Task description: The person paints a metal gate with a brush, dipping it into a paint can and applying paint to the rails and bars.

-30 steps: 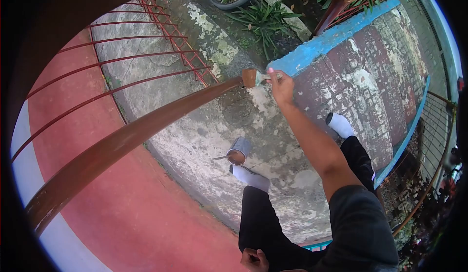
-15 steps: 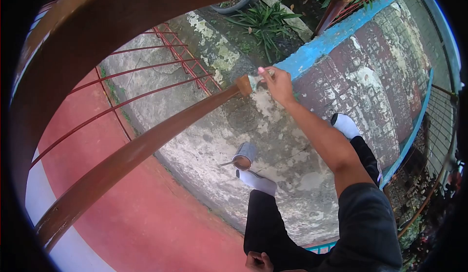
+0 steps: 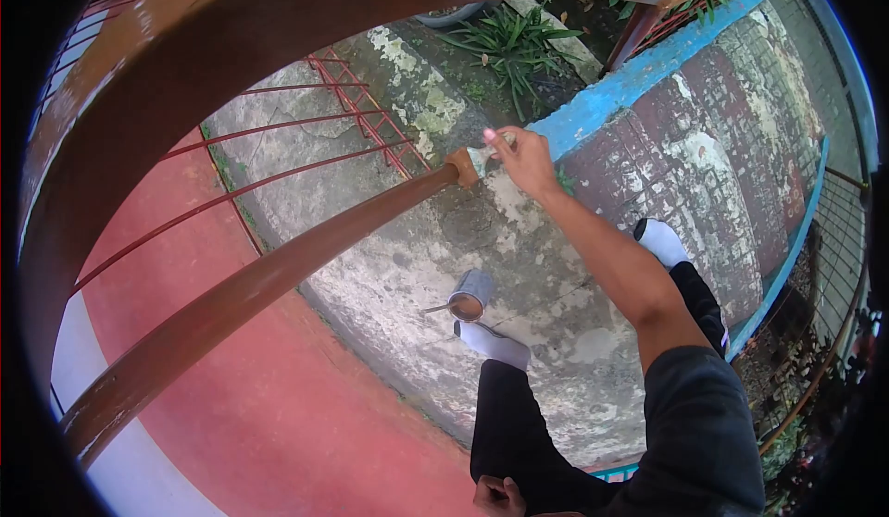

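Observation:
My right hand (image 3: 526, 161) is closed around the short handle of a flat paintbrush (image 3: 479, 160), out in front of me. The brush's brown-coated bristles touch the far end of a brown metal rail (image 3: 278, 267). Below them, a grey paint can (image 3: 476, 286) with brown paint inside is standing on the worn concrete, right by my left foot (image 3: 493, 343). A thin stick (image 3: 435, 309) pokes out over its rim. My left hand (image 3: 500, 496) rests by my leg at the bottom edge, fingers curled, with nothing visible in them.
A thick brown curved beam (image 3: 278, 31) arches across the upper left, close to me. Thin red bars (image 3: 306, 126) run between the rails. Beyond lie a blue-painted ledge (image 3: 611, 100), a green plant (image 3: 505, 45) and wire fencing (image 3: 838, 230). Red floor (image 3: 250, 378) lies lower left.
The view has shifted slightly, so the scene sits a little lower and to the right. The brush has turned slightly at the rail's end, still in my right hand. My left hand stays curled.

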Tool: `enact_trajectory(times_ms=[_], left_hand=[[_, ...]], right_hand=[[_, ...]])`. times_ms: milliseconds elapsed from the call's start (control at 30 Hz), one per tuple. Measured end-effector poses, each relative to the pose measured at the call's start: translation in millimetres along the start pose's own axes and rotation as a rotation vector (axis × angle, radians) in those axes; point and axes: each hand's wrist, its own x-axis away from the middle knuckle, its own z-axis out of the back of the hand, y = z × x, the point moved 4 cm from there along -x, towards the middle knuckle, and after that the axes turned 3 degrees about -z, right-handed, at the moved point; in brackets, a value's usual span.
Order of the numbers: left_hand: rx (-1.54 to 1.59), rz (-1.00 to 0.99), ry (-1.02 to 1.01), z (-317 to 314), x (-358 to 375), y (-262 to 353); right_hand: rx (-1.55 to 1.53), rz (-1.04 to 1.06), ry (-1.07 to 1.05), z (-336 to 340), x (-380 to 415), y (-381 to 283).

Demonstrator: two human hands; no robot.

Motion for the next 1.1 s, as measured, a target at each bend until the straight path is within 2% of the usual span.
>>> enact_trajectory(times_ms=[100,167,233,300,367,433,533,600,733,800,833,900,933,1000,1033,1100], left_hand=[[0.100,0.055,0.127,-9,-1,21],[0.066,0.049,0.092,-3,4,12],[0.026,0.038,0.053,-4,5,5],[-0.022,0.123,0.120,-7,12,0],[-0.033,0.102,0.160,-10,20,-8],[-0.034,0.082,0.203,-4,22,-24],[-0.036,0.281,0.110,4,38,-49],[-0.021,0.412,0.048,7,48,-66],[0.038,0.663,-0.088,0,71,-101],[0.055,0.787,-0.149,2,87,-114],[0.061,0.786,-0.136,-4,98,-124],[0.304,0.418,0.101,-18,111,-126],[0.315,0.416,0.118,-14,103,-114],[0.119,0.816,-0.170,-16,89,-98],[0.138,0.812,-0.155,-18,79,-76],[0.137,0.140,0.249,-2,55,-15]], right_hand=[[-0.111,0.001,0.057,21,1,-2],[-0.116,-0.017,0.077,17,-6,12],[0.024,0.109,0.211,11,-11,22],[0.042,0.133,0.171,-7,-11,41],[0.128,0.259,0.129,-28,-10,53],[0.109,0.270,0.126,-32,-3,42],[0.069,0.289,0.112,-34,13,22],[-0.037,0.072,0.110,-19,15,19],[-0.239,0.039,0.150,4,21,10],[-0.122,0.121,0.196,7,25,0],[-0.008,0.194,0.252,6,29,-9],[0.052,0.245,0.260,-10,34,-10],[0.096,0.225,0.236,-20,37,-10],[0.210,0.187,0.240,-34,46,-13],[0.207,0.209,0.229,-37,52,-15],[-0.107,0.015,0.284,-26,65,-10]])
